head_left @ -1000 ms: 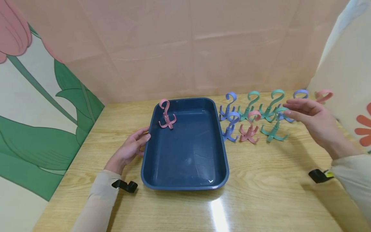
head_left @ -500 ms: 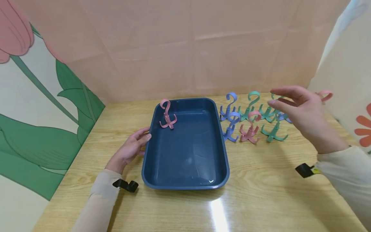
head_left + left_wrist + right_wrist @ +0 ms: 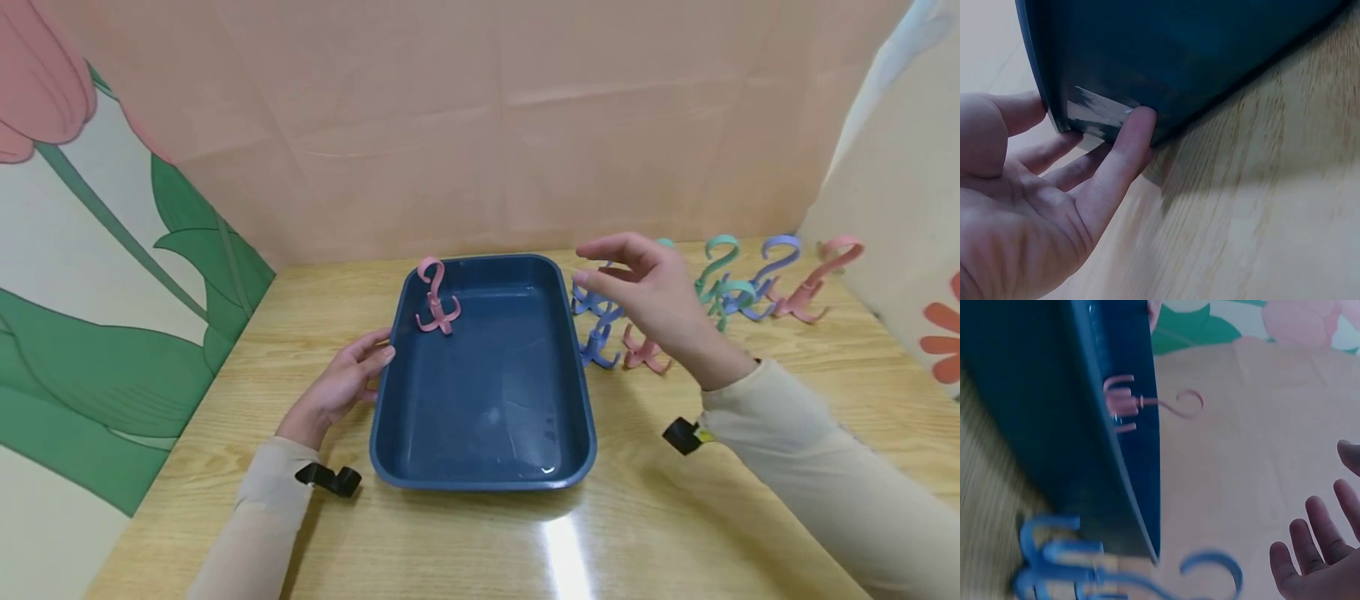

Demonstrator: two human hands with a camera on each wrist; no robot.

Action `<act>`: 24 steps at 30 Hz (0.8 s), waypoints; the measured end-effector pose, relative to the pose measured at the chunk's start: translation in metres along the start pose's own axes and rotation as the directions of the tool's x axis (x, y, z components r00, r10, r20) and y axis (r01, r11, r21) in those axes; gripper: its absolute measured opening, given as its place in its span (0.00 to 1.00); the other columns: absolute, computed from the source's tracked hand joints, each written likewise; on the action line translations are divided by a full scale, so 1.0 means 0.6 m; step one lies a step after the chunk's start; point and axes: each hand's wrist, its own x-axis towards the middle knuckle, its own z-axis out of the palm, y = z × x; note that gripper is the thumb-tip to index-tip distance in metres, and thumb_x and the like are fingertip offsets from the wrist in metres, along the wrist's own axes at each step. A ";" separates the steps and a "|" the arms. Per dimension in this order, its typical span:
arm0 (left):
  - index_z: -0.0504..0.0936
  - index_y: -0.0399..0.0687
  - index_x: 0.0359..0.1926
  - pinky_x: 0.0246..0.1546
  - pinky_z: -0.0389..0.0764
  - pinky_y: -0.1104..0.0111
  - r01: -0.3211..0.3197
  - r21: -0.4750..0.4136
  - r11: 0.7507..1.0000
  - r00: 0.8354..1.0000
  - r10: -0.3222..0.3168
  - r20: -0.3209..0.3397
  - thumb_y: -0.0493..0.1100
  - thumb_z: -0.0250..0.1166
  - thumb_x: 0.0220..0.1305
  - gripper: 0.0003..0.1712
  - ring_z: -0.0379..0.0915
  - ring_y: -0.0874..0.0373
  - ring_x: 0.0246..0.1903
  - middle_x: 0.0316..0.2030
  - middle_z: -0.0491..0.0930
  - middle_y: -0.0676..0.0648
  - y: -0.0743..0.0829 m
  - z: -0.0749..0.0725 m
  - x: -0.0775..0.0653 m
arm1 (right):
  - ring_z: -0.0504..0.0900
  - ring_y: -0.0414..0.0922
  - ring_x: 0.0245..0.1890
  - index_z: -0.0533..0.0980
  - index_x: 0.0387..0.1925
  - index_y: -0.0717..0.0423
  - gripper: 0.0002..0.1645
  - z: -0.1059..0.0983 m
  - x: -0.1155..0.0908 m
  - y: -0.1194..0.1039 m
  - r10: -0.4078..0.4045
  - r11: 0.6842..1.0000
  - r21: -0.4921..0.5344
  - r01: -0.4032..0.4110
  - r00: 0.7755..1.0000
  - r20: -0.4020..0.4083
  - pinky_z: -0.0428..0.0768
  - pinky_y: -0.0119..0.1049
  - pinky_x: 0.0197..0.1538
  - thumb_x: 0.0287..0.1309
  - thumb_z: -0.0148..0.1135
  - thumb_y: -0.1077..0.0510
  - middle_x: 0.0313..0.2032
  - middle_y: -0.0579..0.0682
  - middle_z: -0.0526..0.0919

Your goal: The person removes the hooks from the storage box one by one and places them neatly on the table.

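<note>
A four-pronged pink hook hanger [image 3: 437, 317] stands in the back left corner of a dark blue tray [image 3: 480, 486]. My left hand [image 3: 341, 383] rests at the tray's left side, its thumb at the rim and its extended fingers touching the outer wall [image 3: 1210, 69]. Nothing is in my right hand [image 3: 656, 296], held above the row of hangers by the tray's right edge, thumb and fingers apart. Under it are a blue hanger [image 3: 598, 348] and a pink hanger [image 3: 647, 352], both partly covered, and another blue hanger [image 3: 588, 300] behind them.
Farther right stand green hangers [image 3: 717, 258], a blue hanger [image 3: 772, 267] and a pink hanger [image 3: 810, 292], overlapping in the head view. The wooden table [image 3: 645, 533] meets a pink-covered wall [image 3: 495, 150] at the back and a flower-patterned panel [image 3: 82, 367] at the left.
My right hand has moved left, from over the far right hangers toward the tray's right edge, uncovering hangers on the right. The left hand and the tray stay where they were.
</note>
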 end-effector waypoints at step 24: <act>0.57 0.48 0.77 0.42 0.83 0.51 0.011 -0.025 1.000 1.000 -0.011 0.001 0.49 0.54 0.78 0.33 0.70 0.40 0.63 0.69 0.66 0.36 -0.001 -0.001 0.002 | 0.81 0.49 0.51 0.78 0.57 0.63 0.24 0.196 0.096 0.063 0.105 0.984 0.132 -0.118 0.989 0.105 0.77 0.45 0.58 0.63 0.70 0.56 0.54 0.61 0.81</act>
